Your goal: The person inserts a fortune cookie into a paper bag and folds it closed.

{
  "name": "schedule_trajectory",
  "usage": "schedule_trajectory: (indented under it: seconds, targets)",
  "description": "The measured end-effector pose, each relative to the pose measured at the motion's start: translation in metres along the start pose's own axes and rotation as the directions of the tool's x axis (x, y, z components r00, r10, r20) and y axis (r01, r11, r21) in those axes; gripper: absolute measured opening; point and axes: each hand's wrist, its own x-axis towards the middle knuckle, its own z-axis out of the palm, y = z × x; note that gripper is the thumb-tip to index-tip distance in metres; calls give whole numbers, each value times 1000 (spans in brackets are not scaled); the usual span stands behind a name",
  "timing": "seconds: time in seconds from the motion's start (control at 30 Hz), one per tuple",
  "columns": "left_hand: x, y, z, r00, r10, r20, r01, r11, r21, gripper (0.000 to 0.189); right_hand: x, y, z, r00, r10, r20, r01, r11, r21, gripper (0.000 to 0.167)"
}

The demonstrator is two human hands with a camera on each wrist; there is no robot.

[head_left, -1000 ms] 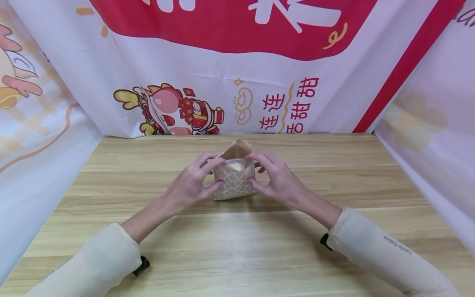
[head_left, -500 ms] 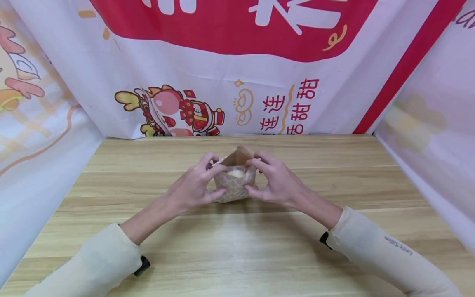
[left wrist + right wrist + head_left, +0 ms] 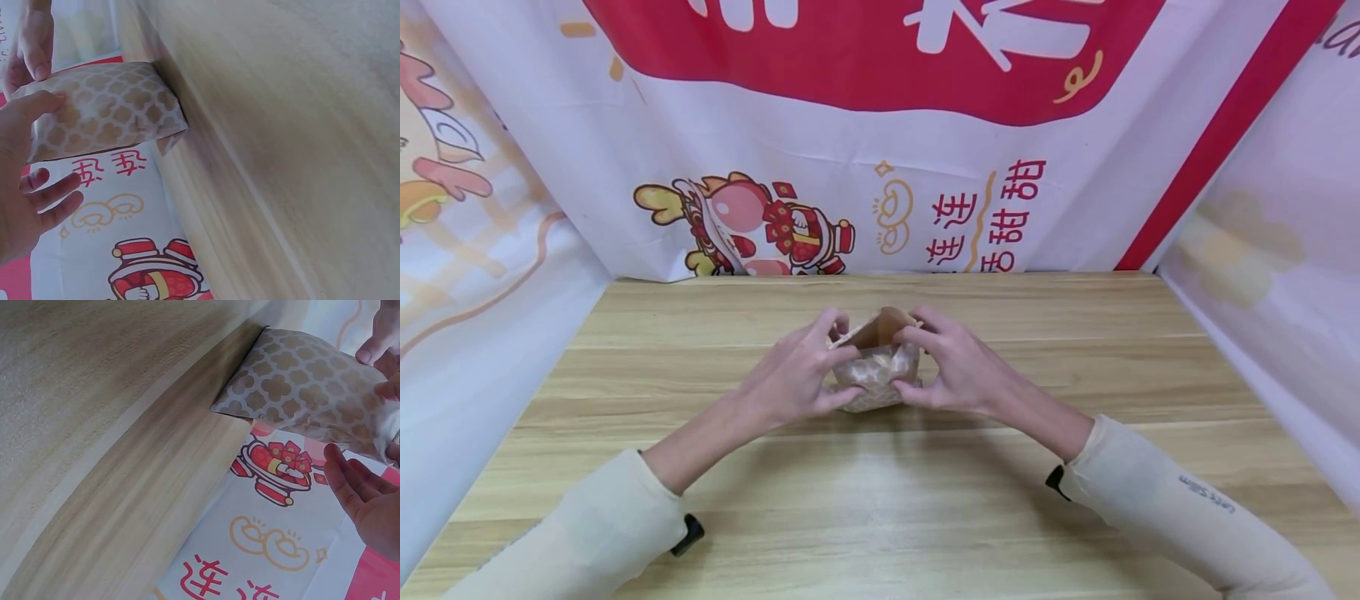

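Note:
A brown paper bag (image 3: 868, 392) with a white quatrefoil lattice print stands on the table with its mouth gaping upward. Its front wall is crumpled, and its raised back wall ends in a peak. My left hand (image 3: 799, 371) holds the bag's left side, thumb on the printed front and fingers at the rim. On the opposite side my right hand (image 3: 961, 367) grips the bag the same way. In the left wrist view the printed face of the paper bag (image 3: 112, 112) shows my thumb pressing it. Whatever lies inside is hard to make out.
The wood-grain table (image 3: 880, 500) stretches around the bag. Behind it hangs a printed white and red cloth (image 3: 850, 133), meeting the table's back edge. Similar cloth walls (image 3: 1262, 250) stand at both sides.
Both hands have lowered slightly and drawn a little closer to me on the bag. The bag's peak has sunk, and its front wall has gone from smooth to crumpled.

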Motion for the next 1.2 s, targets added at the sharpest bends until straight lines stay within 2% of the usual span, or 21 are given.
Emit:
schedule_trajectory:
  seconds: [0.17,0.27,0.33,0.4,0.47,0.6,0.73,0.8,0.87,0.97,1.07,1.2]
  targets:
    - [0,0,0,998,37,-45,-37,999,8,38,-1,-2,-3,1000,31,3,-31,999,7,43]
    - [0,-1,2,992,82,-97,-84,996,-14,55,-1,-3,-5,999,43,-5,-42,999,34,45]
    - [1,-1,4,987,93,-133,-103,992,-69,71,0,-3,-6,999,37,-14,-36,998,51,51]
    - [2,-1,7,984,74,-163,-101,981,-163,85,0,-2,-7,999,25,-26,-23,997,72,63]
    - [4,-1,9,983,28,-181,-78,959,-274,96,1,0,-7,999,17,-35,-13,995,102,80]
    - [7,-2,13,982,-104,-156,19,883,-469,108,5,6,-5,998,48,-38,-39,979,202,109]
    - [7,-3,17,969,-228,-97,126,790,-600,106,6,11,-1,991,132,-34,-116,947,299,115]
    - [7,-3,19,959,-272,-84,159,756,-635,101,7,13,1,985,166,-45,-142,934,328,112]
    - [6,-3,20,949,-304,-80,182,739,-649,96,7,13,4,980,190,-58,-156,917,367,109]
    - [6,-3,21,936,-339,-89,201,727,-657,87,8,13,8,973,215,-84,-158,887,435,102]
    - [6,-3,23,925,-368,-92,210,698,-685,80,8,12,10,965,241,-101,-159,849,503,95]
    - [6,-4,24,914,-396,-88,217,660,-719,71,9,13,12,954,273,-124,-170,833,527,86]
